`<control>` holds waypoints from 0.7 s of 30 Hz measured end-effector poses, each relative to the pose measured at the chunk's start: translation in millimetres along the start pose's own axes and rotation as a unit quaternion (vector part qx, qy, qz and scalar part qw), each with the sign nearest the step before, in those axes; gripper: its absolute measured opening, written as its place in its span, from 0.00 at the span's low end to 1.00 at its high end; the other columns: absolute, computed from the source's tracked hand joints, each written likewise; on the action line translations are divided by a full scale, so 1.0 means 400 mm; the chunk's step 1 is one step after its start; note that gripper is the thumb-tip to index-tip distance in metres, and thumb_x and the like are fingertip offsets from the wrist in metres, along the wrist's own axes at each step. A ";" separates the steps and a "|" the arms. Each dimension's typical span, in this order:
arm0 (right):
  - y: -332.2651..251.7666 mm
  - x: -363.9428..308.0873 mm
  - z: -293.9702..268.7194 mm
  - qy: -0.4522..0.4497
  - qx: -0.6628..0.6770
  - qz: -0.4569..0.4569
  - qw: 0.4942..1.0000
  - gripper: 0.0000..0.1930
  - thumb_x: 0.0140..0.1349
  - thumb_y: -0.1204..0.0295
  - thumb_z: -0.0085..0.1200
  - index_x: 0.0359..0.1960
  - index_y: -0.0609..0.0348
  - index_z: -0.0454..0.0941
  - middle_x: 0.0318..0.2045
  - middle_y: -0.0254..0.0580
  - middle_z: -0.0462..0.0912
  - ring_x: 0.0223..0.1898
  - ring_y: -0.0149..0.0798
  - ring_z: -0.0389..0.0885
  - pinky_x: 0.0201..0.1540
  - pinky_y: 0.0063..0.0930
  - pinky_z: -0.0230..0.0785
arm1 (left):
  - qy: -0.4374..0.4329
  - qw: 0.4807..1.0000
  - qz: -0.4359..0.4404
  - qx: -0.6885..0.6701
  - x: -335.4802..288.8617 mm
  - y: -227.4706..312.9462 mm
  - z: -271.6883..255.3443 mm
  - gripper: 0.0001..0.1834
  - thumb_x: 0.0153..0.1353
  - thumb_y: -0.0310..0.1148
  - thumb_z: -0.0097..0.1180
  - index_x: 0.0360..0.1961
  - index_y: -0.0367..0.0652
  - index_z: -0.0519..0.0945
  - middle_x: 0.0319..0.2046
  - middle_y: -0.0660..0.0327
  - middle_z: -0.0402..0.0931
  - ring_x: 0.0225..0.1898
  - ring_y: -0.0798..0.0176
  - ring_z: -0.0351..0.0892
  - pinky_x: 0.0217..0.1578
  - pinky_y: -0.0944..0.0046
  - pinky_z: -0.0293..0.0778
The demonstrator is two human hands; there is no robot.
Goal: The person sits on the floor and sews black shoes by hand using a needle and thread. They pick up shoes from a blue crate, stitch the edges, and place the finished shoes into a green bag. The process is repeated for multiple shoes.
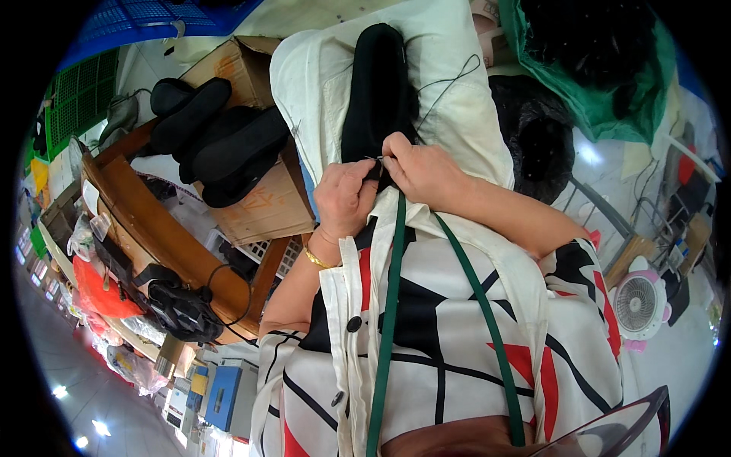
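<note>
On the white cloth (468, 114) over my lap lies a black fabric shoe (365, 95), its opening facing up and its near end toward me. My left hand (343, 199) is closed on the shoe's near end, with thumb and fingers bent together. Right beside it, my right hand (419, 171) pinches a thin, shiny needle (380, 158) at the shoe's edge. The needle's tip lies between the two hands, and the fingers partly hide it. A loop of black thread (449, 82) trails over the cloth to the right of the shoe.
Several black shoes (236, 148) are piled at the left on a cardboard box (266, 206), next to a brown wooden table (152, 221). At the right stand a black plastic bag (533, 137) and a green bag (640, 114) with dark contents. A small fan (638, 305) sits further right.
</note>
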State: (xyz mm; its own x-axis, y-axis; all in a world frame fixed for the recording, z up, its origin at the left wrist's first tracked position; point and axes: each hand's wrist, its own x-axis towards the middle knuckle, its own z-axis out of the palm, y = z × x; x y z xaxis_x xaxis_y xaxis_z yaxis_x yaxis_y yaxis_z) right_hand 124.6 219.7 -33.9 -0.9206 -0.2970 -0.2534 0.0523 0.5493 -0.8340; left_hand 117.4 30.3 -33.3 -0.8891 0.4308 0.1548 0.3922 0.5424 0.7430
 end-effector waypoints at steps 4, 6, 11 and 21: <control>-0.007 0.019 0.014 0.008 0.058 -0.005 0.998 0.08 0.68 0.70 0.45 0.40 0.62 0.64 0.20 0.55 0.78 0.23 0.59 0.79 0.25 0.51 0.69 | 0.008 1.000 0.029 -0.002 -0.002 -0.010 0.008 0.20 0.41 0.19 0.63 0.40 0.43 0.82 0.31 0.59 0.80 0.31 0.54 0.78 0.31 0.59 0.76; -0.007 0.026 0.008 0.003 0.076 -0.003 0.997 0.07 0.68 0.70 0.45 0.40 0.61 0.65 0.21 0.55 0.79 0.25 0.59 0.79 0.27 0.51 0.69 | 0.009 0.999 0.038 0.010 -0.001 -0.016 0.007 0.21 0.41 0.19 0.63 0.40 0.43 0.82 0.30 0.60 0.80 0.30 0.54 0.78 0.30 0.59 0.76; -0.029 0.061 -0.090 -0.043 -0.027 -0.030 0.998 0.08 0.65 0.65 0.50 0.35 0.56 0.75 0.27 0.46 0.79 0.30 0.54 0.80 0.32 0.46 0.72 | 0.004 0.997 0.064 0.041 0.003 -0.011 -0.007 0.20 0.41 0.20 0.62 0.40 0.44 0.82 0.30 0.61 0.78 0.29 0.56 0.76 0.29 0.59 0.74; -0.048 0.111 -0.094 -0.120 -0.139 -0.098 0.978 0.10 0.62 0.65 0.52 0.27 0.57 0.76 0.29 0.42 0.76 0.32 0.48 0.80 0.33 0.42 0.72 | 0.007 0.995 0.099 0.031 -0.002 -0.025 -0.004 0.21 0.39 0.18 0.62 0.39 0.43 0.82 0.31 0.60 0.78 0.29 0.55 0.76 0.29 0.59 0.75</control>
State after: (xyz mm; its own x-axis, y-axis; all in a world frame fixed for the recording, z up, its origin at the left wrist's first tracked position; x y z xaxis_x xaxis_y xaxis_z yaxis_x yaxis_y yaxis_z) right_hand 68.1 225.5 -10.7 -0.7837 -0.5738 -0.2379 -0.2529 0.6446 -0.7215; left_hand 113.7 23.4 -39.9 -0.7959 0.5241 0.3031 0.5734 0.4917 0.6553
